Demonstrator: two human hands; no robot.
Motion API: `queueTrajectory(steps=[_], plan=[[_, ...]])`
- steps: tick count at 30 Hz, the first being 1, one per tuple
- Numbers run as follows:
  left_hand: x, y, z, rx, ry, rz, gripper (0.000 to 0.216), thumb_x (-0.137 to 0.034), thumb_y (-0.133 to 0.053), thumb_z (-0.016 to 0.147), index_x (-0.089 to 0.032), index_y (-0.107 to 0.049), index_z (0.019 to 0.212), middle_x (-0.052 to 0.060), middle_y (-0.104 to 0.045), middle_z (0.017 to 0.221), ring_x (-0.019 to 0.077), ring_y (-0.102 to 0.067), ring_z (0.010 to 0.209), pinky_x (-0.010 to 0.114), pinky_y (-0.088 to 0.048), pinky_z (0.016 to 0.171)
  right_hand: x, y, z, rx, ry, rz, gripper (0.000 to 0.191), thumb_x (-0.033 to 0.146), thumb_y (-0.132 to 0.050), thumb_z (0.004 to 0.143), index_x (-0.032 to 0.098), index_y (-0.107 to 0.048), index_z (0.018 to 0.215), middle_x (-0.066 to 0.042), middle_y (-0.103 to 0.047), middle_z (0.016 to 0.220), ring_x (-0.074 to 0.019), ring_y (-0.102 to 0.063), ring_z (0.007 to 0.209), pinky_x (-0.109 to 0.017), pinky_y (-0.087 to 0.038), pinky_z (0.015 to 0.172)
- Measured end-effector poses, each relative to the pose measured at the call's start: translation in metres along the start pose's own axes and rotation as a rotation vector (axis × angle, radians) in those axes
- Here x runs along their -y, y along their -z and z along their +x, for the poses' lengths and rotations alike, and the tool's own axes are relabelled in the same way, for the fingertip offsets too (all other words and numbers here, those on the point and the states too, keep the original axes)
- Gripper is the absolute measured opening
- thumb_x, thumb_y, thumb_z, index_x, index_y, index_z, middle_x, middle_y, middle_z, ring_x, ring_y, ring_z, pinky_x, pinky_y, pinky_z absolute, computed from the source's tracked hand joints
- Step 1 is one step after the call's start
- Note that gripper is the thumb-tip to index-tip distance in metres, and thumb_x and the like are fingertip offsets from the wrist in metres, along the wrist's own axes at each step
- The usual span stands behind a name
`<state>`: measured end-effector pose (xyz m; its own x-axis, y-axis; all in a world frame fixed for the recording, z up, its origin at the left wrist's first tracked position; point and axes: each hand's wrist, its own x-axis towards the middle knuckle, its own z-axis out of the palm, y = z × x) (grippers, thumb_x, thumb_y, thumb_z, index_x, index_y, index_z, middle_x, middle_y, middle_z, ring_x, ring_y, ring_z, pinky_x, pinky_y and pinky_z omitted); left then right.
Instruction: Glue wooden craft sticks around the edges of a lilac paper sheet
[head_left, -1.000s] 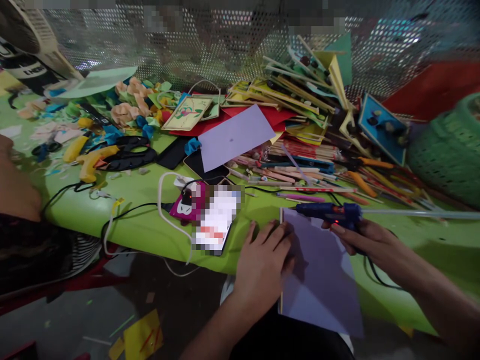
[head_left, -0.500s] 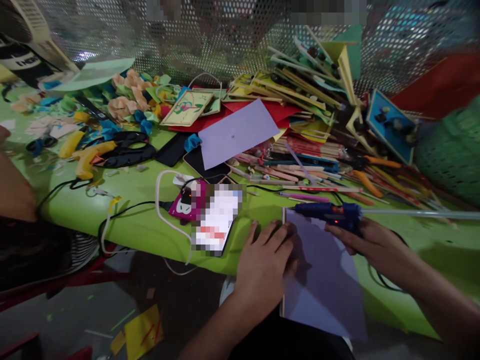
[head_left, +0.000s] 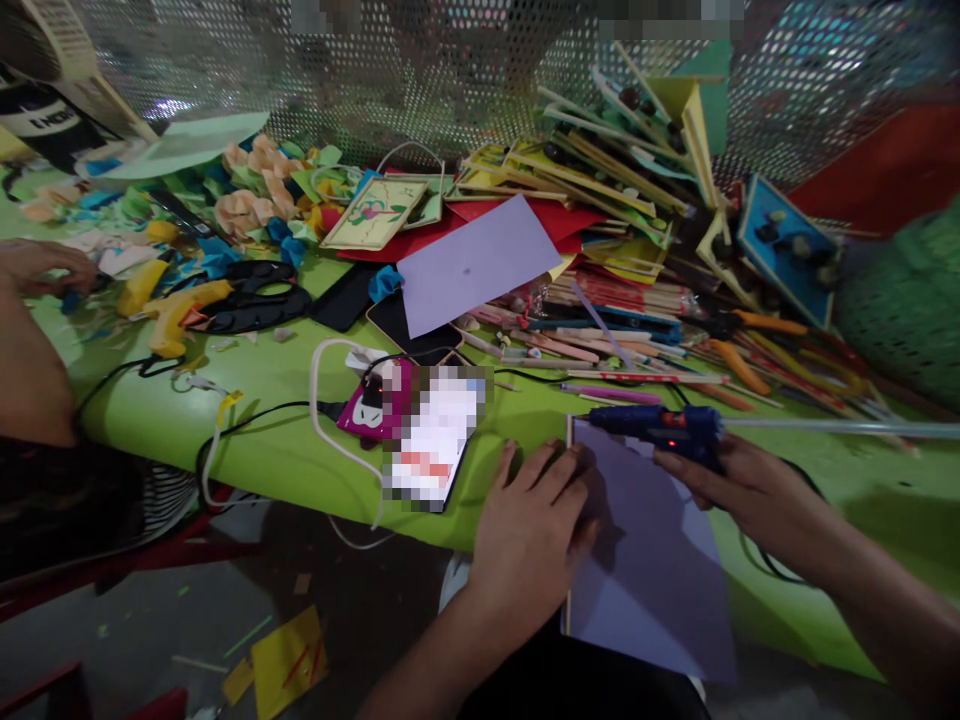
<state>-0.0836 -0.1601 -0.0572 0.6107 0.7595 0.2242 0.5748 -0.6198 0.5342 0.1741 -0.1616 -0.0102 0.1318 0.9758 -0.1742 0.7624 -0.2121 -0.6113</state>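
A sheet of purple paper [head_left: 660, 570] lies at the table's front edge, its lower part hanging over. A thin wooden stick [head_left: 568, 600] runs along its left side. My left hand [head_left: 536, 510] lies flat over that side, fingers stretched out, pressing on the stick and paper. In my right hand [head_left: 739, 480] is a blue hot glue gun [head_left: 679, 430], with a small red light on its body. A long clear glue stick [head_left: 840, 428] sticks out of its back. The nozzle points left, at the paper's top left corner; whether it touches cannot be made out.
Left of my hands lie a lit phone [head_left: 439, 440] and a magenta power box [head_left: 379, 405] with cables. Behind are another purple sheet [head_left: 480, 265], pens, pliers [head_left: 765, 322] and piled stick frames. At far left, another person's hand [head_left: 52, 265] is near a yellow glue gun [head_left: 176, 315].
The other person's hand has come further into view at the far left, over the scissors and paper scraps. My hands, the glue gun and the purple paper have hardly moved.
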Motion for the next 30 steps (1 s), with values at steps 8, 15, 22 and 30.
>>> queueTrajectory(steps=[8, 15, 22, 30], plan=[[0.001, -0.001, -0.002, 0.012, -0.003, 0.009, 0.036, -0.037, -0.059, 0.106, -0.026, -0.061, 0.140, 0.002, -0.057, 0.158, 0.0250, -0.050, 0.149, 0.059, -0.035, 0.128, -0.010, 0.003, -0.001, -0.007, -0.019, -0.056, 0.061, 0.085, -0.056, 0.080, 0.027, -0.058, 0.064, -0.001, -0.058, 0.057, -0.0207, -0.055, 0.054, -0.036, -0.043, 0.054], [0.000, 0.000, -0.001, 0.016, 0.000, 0.014, 0.038, -0.035, -0.062, 0.104, -0.026, -0.061, 0.141, 0.004, -0.058, 0.157, 0.0258, -0.049, 0.149, 0.059, -0.035, 0.127, -0.001, 0.001, 0.000, -0.023, 0.004, -0.060, 0.061, 0.087, -0.054, 0.080, 0.028, -0.058, 0.064, -0.001, -0.056, 0.054, -0.0204, -0.052, 0.050, -0.037, -0.042, 0.052], [0.000, 0.001, 0.000, 0.016, 0.000, 0.008, 0.036, -0.035, -0.061, 0.105, -0.025, -0.061, 0.140, 0.002, -0.058, 0.158, 0.0251, -0.049, 0.149, 0.059, -0.035, 0.128, -0.006, 0.004, -0.001, -0.006, -0.030, -0.057, 0.061, 0.087, -0.056, 0.078, 0.027, -0.061, 0.067, -0.002, -0.058, 0.057, -0.0219, -0.056, 0.054, -0.037, -0.045, 0.053], [0.000, 0.000, -0.001, 0.017, 0.002, -0.001, 0.038, -0.034, -0.062, 0.104, -0.026, -0.061, 0.141, 0.002, -0.058, 0.158, 0.0255, -0.049, 0.149, 0.059, -0.034, 0.129, -0.001, 0.001, 0.001, -0.016, -0.019, -0.057, 0.061, 0.087, -0.055, 0.079, 0.028, -0.058, 0.065, -0.002, -0.058, 0.055, -0.0225, -0.055, 0.054, -0.038, -0.044, 0.055]])
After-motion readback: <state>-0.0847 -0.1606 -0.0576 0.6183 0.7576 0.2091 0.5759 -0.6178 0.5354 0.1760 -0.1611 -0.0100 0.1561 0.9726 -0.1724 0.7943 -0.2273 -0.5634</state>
